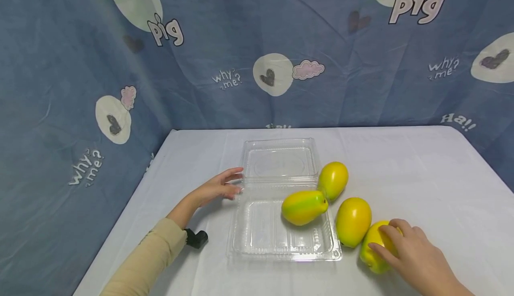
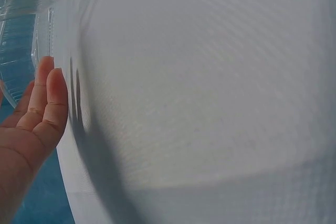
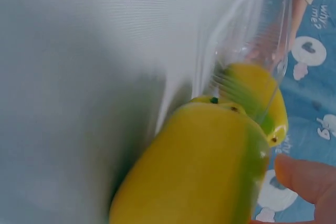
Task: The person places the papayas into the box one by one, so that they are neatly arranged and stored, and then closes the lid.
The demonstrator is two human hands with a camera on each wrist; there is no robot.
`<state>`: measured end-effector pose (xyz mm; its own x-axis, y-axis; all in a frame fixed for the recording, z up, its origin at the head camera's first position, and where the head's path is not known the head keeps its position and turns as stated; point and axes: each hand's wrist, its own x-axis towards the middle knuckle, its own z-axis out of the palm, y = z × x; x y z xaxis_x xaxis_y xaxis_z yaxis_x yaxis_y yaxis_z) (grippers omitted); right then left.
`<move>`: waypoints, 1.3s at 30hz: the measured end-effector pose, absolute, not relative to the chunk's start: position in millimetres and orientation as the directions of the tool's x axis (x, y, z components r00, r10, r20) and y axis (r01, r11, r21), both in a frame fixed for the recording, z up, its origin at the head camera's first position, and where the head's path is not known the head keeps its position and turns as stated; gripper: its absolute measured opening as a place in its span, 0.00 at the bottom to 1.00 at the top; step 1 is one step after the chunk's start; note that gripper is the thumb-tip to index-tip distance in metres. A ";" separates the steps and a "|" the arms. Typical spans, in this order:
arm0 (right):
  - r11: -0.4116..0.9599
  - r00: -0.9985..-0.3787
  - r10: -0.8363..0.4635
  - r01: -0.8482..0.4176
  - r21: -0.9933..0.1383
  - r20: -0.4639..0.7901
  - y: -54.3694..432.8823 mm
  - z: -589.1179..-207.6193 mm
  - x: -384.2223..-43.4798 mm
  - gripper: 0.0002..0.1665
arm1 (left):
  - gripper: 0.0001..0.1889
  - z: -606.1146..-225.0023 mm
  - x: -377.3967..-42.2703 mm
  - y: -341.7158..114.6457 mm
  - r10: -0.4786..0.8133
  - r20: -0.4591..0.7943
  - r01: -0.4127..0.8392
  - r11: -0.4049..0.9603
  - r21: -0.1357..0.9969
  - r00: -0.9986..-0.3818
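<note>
My left hand (image 1: 217, 187) is at the left edge of a clear plastic clamshell box (image 1: 257, 229), fingers fairly straight and spread. In the left wrist view its fingertips come close to the box wall; contact is hard to tell. My right hand (image 1: 421, 256) curls its fingers and thumb over a yellow-green papaya (image 1: 375, 251) right of the box. That papaya (image 3: 194, 166) sits on the table in the right wrist view, the thumb (image 3: 299, 177) beside its upper side. Another papaya (image 1: 303, 207) lies in the box's right part. Two more, a papaya (image 1: 353, 222) and a papaya (image 1: 334, 180), lie along its right side.
The box's lid (image 1: 281, 160) lies folded back, away from me. A black object (image 1: 196, 239) shows by the left sleeve (image 1: 152, 251). Everything rests on a white-covered table (image 1: 433, 180), with a blue printed curtain (image 1: 225, 33) behind and at the left.
</note>
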<state>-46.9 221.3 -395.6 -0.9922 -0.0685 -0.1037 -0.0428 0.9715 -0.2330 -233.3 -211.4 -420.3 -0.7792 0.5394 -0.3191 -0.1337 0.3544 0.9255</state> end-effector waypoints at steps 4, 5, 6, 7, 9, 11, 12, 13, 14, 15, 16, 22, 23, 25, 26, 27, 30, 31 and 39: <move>0.971 -0.993 -0.063 -0.039 -0.237 -0.097 225.9 -397.9 -47.3 0.46 | 0.40 -418.5 -232.5 -211.7 0.549 -0.315 -0.128 0.351 0.928 -0.775; 0.969 -0.993 -0.063 -0.038 -0.243 -0.097 227.0 -398.1 -47.5 0.48 | 0.40 -418.0 -232.3 -211.8 0.552 -0.313 -0.126 0.350 0.928 -0.772; 0.967 -0.993 -0.065 -0.040 -0.252 -0.094 227.9 -398.3 -47.4 0.49 | 0.40 -417.9 -232.1 -211.9 0.554 -0.313 -0.125 0.350 0.928 -0.772; 0.966 -0.993 -0.066 -0.039 -0.256 -0.100 228.8 -398.5 -47.8 0.50 | 0.41 -418.0 -232.0 -212.0 0.553 -0.314 -0.126 0.351 0.928 -0.772; 0.965 -0.990 -0.070 -0.037 -0.259 -0.120 230.5 -398.3 -48.6 0.52 | 0.41 -418.2 -231.8 -212.1 0.552 -0.315 -0.127 0.351 0.928 -0.772; 0.964 -0.987 -0.077 -0.036 -0.263 -0.145 231.9 -397.1 -50.0 0.54 | 0.41 -419.0 -231.8 -212.0 0.550 -0.316 -0.127 0.354 0.927 -0.773; 0.964 -0.983 -0.078 -0.032 -0.263 -0.164 232.8 -396.2 -51.0 0.55 | 0.41 -419.5 -231.9 -212.0 0.548 -0.317 -0.127 0.356 0.926 -0.774; 0.964 -0.979 -0.076 -0.024 -0.263 -0.189 233.6 -395.5 -52.1 0.57 | 0.41 -419.6 -231.9 -211.9 0.548 -0.317 -0.126 0.356 0.926 -0.774; 0.963 -0.975 -0.079 -0.022 -0.267 -0.206 234.5 -394.5 -53.0 0.58 | 0.41 -419.6 -231.9 -211.8 0.549 -0.316 -0.126 0.356 0.926 -0.774; 0.962 -0.972 -0.080 -0.018 -0.273 -0.220 235.2 -393.9 -53.9 0.59 | 0.41 -419.8 -231.9 -211.7 0.548 -0.315 -0.126 0.356 0.926 -0.775; 0.961 -0.970 -0.082 -0.016 -0.278 -0.230 235.9 -393.7 -54.8 0.60 | 0.41 -420.0 -232.0 -211.8 0.548 -0.315 -0.126 0.355 0.926 -0.775; 0.951 -0.966 -0.101 -0.024 -0.309 -0.236 239.0 -394.6 -56.8 0.65 | 0.41 -419.9 -232.4 -211.9 0.548 -0.310 -0.127 0.345 0.930 -0.777; 0.948 -0.968 -0.107 -0.030 -0.316 -0.228 239.8 -394.6 -57.1 0.65 | 0.41 -419.8 -232.4 -211.8 0.547 -0.311 -0.128 0.345 0.930 -0.777; 0.943 -0.969 -0.116 -0.039 -0.331 -0.216 241.9 -394.1 -58.2 0.64 | 0.41 -419.6 -232.5 -211.6 0.545 -0.313 -0.128 0.350 0.928 -0.778; 0.940 -0.969 -0.115 -0.035 -0.341 -0.218 243.2 -393.5 -58.6 0.63 | 0.40 -419.4 -232.6 -211.6 0.546 -0.311 -0.126 0.349 0.929 -0.778; 0.935 -0.970 -0.117 -0.034 -0.353 -0.215 245.0 -392.9 -59.2 0.61 | 0.40 -419.5 -232.8 -211.5 0.545 -0.312 -0.126 0.350 0.928 -0.778; 0.924 -0.967 -0.115 -0.019 -0.383 -0.228 251.0 -389.9 -62.1 0.56 | 0.40 -420.3 -233.2 -211.6 0.546 -0.312 -0.125 0.352 0.927 -0.778; 0.920 -0.964 -0.113 -0.010 -0.391 -0.239 253.1 -388.8 -63.1 0.54 | 0.40 -420.4 -233.3 -211.7 0.548 -0.310 -0.124 0.350 0.928 -0.777; 0.879 -0.983 -0.127 -0.050 -0.474 -0.133 268.3 -387.0 -67.5 0.43 | 0.40 -420.3 -232.1 -211.6 0.550 -0.311 -0.125 0.349 0.929 -0.775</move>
